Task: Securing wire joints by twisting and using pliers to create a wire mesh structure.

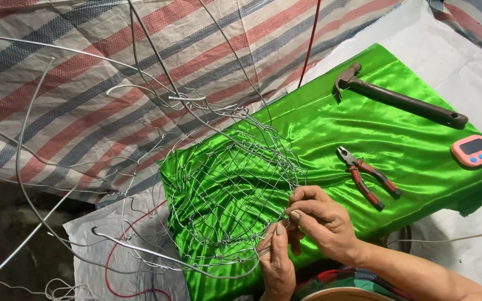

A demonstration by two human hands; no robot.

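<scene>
Two hands' grip — wire mesh [235,184] edge.

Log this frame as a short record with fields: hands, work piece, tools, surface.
left hand: pinching the wire mesh at its near edge
right hand: gripping the same edge, fingers curled, touching the left hand
work piece: wire mesh basket, loose wire ends spreading to the left
tools: hammer, red-handled pliers, pink timer, all untouched
surface: green satin cloth over a striped tarp
</scene>
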